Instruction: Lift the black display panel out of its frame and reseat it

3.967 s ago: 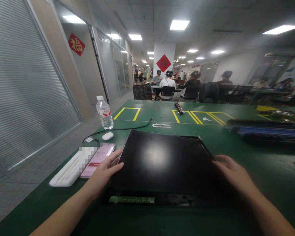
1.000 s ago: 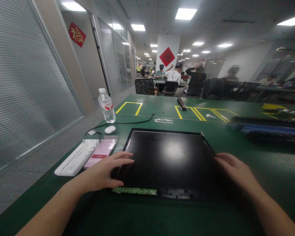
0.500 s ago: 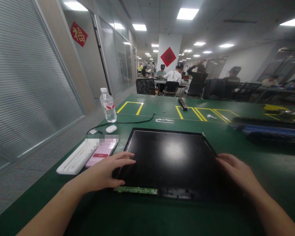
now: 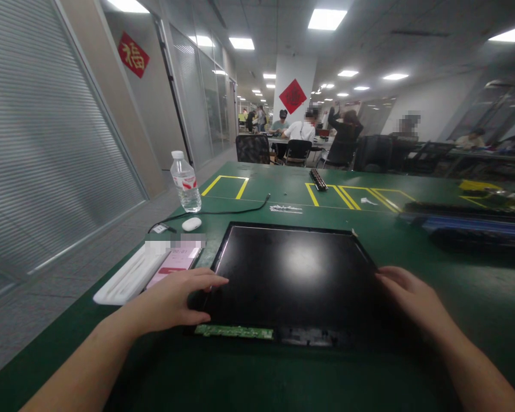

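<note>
A flat black display panel (image 4: pixel 292 274) lies screen up on the green table, with a strip of green circuit board (image 4: pixel 234 332) along its near edge. My left hand (image 4: pixel 184 297) is at the panel's left edge, thumb and fingers spread apart, fingertips over the border. At the right edge, my right hand (image 4: pixel 407 289) has its fingertips and thumb close together on the rim; its other fingers are partly hidden. A bright reflection shows on the dark screen.
Left of the panel are a phone (image 4: pixel 175 266), a long white case (image 4: pixel 124 280), a small white case (image 4: pixel 191 224), a black cable (image 4: pixel 223 214) and a water bottle (image 4: pixel 185 182). A dark and blue assembly (image 4: pixel 476 226) lies at right. People sit farther back.
My left hand has slid slightly left across the panel's edge. My right hand stays at the right rim, and the panel appears still apart from a small camera shift.
</note>
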Demonstrator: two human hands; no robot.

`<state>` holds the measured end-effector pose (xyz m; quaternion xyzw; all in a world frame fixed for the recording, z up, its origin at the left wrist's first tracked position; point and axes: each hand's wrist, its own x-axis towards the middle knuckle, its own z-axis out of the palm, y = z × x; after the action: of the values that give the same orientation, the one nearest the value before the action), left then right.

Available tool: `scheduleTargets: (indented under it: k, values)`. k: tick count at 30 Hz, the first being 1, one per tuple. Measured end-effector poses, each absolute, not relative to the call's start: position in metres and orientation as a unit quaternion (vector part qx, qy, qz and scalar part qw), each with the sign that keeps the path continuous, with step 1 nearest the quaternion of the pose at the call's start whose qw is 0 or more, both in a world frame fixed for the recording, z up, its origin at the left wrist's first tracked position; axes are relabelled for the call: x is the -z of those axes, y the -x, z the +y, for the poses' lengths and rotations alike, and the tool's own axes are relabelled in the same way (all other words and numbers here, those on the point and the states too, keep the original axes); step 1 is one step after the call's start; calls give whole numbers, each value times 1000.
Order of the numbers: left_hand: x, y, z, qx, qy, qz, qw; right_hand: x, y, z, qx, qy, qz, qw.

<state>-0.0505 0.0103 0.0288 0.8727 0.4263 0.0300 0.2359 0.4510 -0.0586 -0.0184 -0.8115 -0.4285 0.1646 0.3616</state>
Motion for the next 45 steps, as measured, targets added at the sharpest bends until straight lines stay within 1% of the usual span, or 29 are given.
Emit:
scheduleTargets:
  k: [7,18,29,45]
  values:
    - [-28,51,10,-28,-871,422,251,13,-447,-60,-179,816,-415,360]
    - [-30,49,10,-12,-871,428,241,21,-452,-58,-163,806,-428,376]
    - [-30,47,10,-13,-877,423,228,17,-449,-58,-165,802,-430,379]
    - [-30,45,10,-15,-879,420,223,8,-441,-60,-185,815,-409,365]
